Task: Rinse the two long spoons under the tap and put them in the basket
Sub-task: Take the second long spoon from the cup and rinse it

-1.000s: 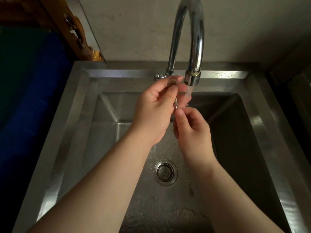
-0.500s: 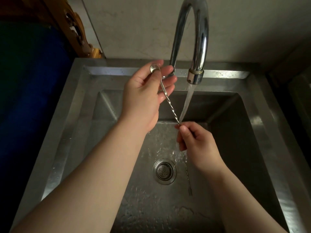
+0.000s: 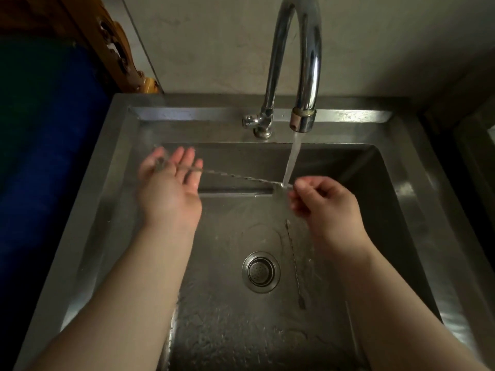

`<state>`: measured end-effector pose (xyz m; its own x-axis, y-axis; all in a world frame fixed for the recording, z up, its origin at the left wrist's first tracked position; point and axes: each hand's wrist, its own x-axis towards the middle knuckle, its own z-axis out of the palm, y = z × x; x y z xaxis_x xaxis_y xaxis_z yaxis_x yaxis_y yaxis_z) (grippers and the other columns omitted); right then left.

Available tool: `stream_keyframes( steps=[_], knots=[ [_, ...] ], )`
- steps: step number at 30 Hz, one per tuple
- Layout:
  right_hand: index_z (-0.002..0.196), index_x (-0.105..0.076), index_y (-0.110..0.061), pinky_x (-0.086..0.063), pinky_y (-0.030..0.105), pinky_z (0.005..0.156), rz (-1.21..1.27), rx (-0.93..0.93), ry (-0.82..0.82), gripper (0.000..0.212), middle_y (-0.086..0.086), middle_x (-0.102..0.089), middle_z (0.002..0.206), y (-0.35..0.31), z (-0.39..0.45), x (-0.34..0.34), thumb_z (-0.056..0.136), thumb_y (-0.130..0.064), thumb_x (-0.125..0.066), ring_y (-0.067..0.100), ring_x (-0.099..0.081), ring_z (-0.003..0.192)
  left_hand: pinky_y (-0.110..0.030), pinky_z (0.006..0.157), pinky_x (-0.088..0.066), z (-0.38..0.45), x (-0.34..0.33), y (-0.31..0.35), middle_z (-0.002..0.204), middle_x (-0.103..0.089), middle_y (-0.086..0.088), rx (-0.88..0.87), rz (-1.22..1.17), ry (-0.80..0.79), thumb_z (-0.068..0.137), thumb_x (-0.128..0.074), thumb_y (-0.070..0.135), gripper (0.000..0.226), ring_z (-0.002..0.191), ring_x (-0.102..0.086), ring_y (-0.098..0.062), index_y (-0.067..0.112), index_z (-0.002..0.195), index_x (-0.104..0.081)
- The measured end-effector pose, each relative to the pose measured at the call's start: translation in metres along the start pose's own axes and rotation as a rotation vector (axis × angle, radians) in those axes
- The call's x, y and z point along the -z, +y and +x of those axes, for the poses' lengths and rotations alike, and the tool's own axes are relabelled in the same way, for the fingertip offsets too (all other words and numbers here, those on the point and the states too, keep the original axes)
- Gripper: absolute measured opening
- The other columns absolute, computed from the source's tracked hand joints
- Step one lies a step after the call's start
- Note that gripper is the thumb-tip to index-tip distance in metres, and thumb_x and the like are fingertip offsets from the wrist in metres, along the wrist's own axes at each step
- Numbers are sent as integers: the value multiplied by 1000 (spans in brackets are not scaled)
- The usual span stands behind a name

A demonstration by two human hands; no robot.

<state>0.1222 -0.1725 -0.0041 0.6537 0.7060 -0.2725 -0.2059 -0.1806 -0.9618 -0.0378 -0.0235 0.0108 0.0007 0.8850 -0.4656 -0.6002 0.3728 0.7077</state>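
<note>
Held level under the tap: one long spoon, pinched at its right end by the right hand, bowl end lying leftward across the open left hand. Left on the sink floor beside the drain, lengthwise and nearer the right hand: the second spoon. No basket in view.

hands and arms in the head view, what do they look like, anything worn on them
Both are bare. The left hand and right hand wear no gloves, and no rings, watch or bracelet show. The forearms are uncovered down to the bottom edge of the picture, with no sleeve in sight. The nails look short and unpainted. No marks show, though the light is dim and the left hand is slightly blurred.
</note>
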Motion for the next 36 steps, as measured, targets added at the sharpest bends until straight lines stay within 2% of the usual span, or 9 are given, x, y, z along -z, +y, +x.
stream_keyframes(
  steps=[3,7,11,14,19,22,26,30,36],
  knots=[
    [78,-71,-22,-48,31,65,222,-1,-59,14,2,-67,70,-13,7,-15,90,-20,-63,13,-58,61,-32,81,-55,-2,40,-30,95,-64,-6,109,44,196,104,-35,5,22,83,-68,-15,17,99,-54],
    [80,-71,-14,-44,28,59,54,80,-54,20,-1,-56,61,-24,4,-33,94,-25,-61,14,-49,59,-21,64,-44,-28,84,-84,69,-51,-2,269,239,287,100,-38,3,35,58,-49,-8,18,73,-55],
    [95,-69,-1,-44,19,53,11,71,-74,24,-2,-57,64,-28,-1,-43,98,-21,-55,7,-50,56,-24,63,-47,-66,111,-122,63,-63,1,372,518,133,97,-46,14,35,58,-56,-8,18,68,-66],
    [98,-70,-7,-46,16,56,-103,114,-106,17,-2,-61,70,-30,-1,-44,98,-15,-55,6,-51,59,-25,64,-51,-90,119,-142,78,-74,3,306,755,-41,98,-52,25,20,68,-66,-7,21,86,-68],
    [104,-68,-15,-48,24,62,-125,139,-94,16,2,-68,82,-29,4,-40,94,-7,-58,6,-55,63,-20,60,-49,-100,116,-152,81,-77,3,310,860,-246,97,-53,16,17,63,-65,-3,18,88,-67],
    [98,-68,-15,-45,23,58,-124,143,-69,9,-4,-65,75,-29,4,-35,95,-14,-60,4,-54,60,-16,58,-49,-102,112,-151,82,-77,0,322,880,-296,97,-53,14,18,63,-65,-5,16,85,-66],
    [89,-67,-13,-46,26,57,-171,186,-65,17,2,-64,72,-30,-1,-30,96,-26,-58,9,-53,59,-13,59,-49,-101,111,-150,85,-77,4,317,921,-339,97,-53,17,17,66,-68,-4,18,87,-67],
    [88,-67,-10,-48,23,54,-196,251,-99,17,9,-66,72,-30,-9,-24,95,-23,-60,8,-54,57,-17,62,-50,-101,111,-152,88,-77,9,321,989,-399,98,-50,19,18,71,-70,-5,22,88,-65],
    [94,-68,-12,-50,17,62,-151,227,-136,5,7,-69,81,-28,-12,-16,91,-10,-65,3,-59,64,-14,60,-50,-102,116,-157,88,-77,11,317,1017,-413,99,-49,18,20,72,-71,-5,23,86,-64]
  ],
)
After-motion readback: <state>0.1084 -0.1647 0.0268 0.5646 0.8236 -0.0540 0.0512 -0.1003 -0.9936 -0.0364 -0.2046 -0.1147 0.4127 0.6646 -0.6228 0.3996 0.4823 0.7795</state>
